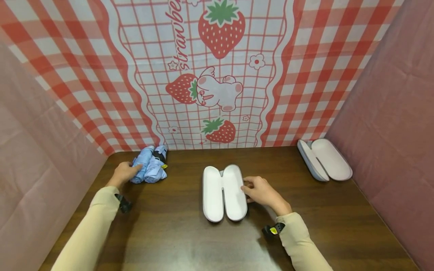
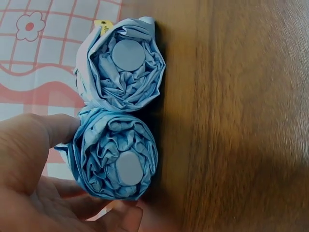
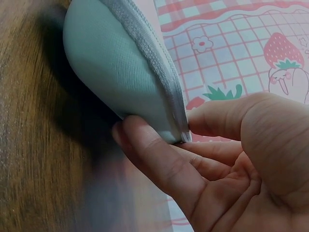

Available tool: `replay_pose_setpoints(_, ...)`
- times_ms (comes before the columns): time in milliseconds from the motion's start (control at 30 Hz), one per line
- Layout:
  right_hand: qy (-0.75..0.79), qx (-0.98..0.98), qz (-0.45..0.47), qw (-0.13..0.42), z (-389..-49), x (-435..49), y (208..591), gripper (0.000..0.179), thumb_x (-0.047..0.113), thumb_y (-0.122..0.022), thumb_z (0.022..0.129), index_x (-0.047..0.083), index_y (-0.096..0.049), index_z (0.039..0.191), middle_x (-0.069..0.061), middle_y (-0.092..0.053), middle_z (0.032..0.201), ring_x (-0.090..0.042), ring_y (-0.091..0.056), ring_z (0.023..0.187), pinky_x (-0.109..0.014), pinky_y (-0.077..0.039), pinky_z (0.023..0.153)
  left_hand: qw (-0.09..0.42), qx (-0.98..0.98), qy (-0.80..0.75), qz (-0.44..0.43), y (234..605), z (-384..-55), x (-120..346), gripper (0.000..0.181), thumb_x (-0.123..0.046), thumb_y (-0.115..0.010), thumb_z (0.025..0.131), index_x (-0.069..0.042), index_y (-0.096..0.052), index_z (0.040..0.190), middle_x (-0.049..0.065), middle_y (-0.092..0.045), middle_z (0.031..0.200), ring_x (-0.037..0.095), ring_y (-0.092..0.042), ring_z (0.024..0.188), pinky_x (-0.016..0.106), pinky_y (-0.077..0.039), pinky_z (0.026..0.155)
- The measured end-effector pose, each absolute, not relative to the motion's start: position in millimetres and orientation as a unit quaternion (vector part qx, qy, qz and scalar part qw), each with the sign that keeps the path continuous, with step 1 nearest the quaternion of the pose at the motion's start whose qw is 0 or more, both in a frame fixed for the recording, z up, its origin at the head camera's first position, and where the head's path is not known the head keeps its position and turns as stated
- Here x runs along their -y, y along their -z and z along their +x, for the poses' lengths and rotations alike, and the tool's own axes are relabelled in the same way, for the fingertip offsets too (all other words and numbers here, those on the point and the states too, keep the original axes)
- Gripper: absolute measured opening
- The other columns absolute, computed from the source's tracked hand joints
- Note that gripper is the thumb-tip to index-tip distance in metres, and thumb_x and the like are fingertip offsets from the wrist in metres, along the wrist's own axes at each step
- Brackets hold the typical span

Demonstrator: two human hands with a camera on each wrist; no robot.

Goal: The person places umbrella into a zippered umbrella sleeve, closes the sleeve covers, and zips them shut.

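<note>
Two folded blue umbrellas lie side by side at the table's back left. My left hand (image 1: 123, 174) grips the outer umbrella (image 2: 126, 166), thumb on one side and fingers curled around the other. The second umbrella (image 2: 126, 58), with a yellow tag (image 2: 104, 25) and a dark band, lies against it. In the middle of the table, a zippered case (image 1: 234, 195) is spread open, white inside and pale green-blue outside. My right hand (image 1: 262, 192) pinches its right rim, the thumb over the zipper edge (image 3: 181, 113) and fingers against the outer shell (image 3: 120, 72).
At the back right stands another open case (image 1: 333, 160), white inside, close to the table's right edge. A strawberry-patterned cloth (image 1: 220, 90) hangs behind the brown wooden table (image 1: 162, 233). Pink cloths (image 1: 390, 124) hang at both sides.
</note>
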State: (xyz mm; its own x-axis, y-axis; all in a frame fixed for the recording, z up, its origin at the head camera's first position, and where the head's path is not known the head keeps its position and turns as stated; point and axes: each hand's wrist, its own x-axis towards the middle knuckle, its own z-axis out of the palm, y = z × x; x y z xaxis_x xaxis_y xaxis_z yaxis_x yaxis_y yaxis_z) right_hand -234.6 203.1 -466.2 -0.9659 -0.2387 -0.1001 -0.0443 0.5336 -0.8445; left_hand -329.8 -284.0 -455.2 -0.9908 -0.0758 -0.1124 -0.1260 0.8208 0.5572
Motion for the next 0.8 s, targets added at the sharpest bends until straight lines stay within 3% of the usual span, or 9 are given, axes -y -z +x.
replay_pose_setpoints(267, 0.472, -0.872, -0.078, 0.102, -235, -202, 467, 0.046, 0.007, -0.061, 0.101, -0.017, -0.051, 0.139, -0.031, -0.071, 0.113, -0.024, -0.075, 0.081, -0.031, -0.062, 0.062, 0.051, -0.943, -0.320, -0.077, 452, -329, 276, 0.074, -0.036, -0.064, 0.097, 0.024, -0.046, 0.137, 0.044, -0.048, 0.139, 0.055, -0.050, 0.127, 0.059, -0.043, 0.109)
replay_pose_setpoints(533, 0.474, -0.872, -0.081, 0.098, -235, -204, 468, 0.046, 0.007, -0.061, 0.101, -0.018, -0.051, 0.138, -0.030, -0.072, 0.112, -0.023, -0.074, 0.080, -0.032, -0.062, 0.062, 0.037, -0.957, -0.277, -0.074, 449, -329, 273, 0.068, -0.032, -0.070, 0.090, 0.025, -0.055, 0.122, 0.045, -0.057, 0.124, 0.054, -0.058, 0.111, 0.060, -0.049, 0.099)
replay_pose_setpoints(800, 0.474, -0.871, -0.083, 0.096, -235, -205, 468, 0.046, 0.007, -0.061, 0.100, -0.017, -0.051, 0.138, -0.030, -0.072, 0.112, -0.023, -0.074, 0.079, -0.032, -0.062, 0.062, 0.025, -0.956, -0.276, -0.099, 449, -327, 270, 0.067, -0.035, -0.072, 0.088, 0.023, -0.058, 0.118, 0.045, -0.058, 0.122, 0.055, -0.058, 0.113, 0.060, -0.049, 0.099)
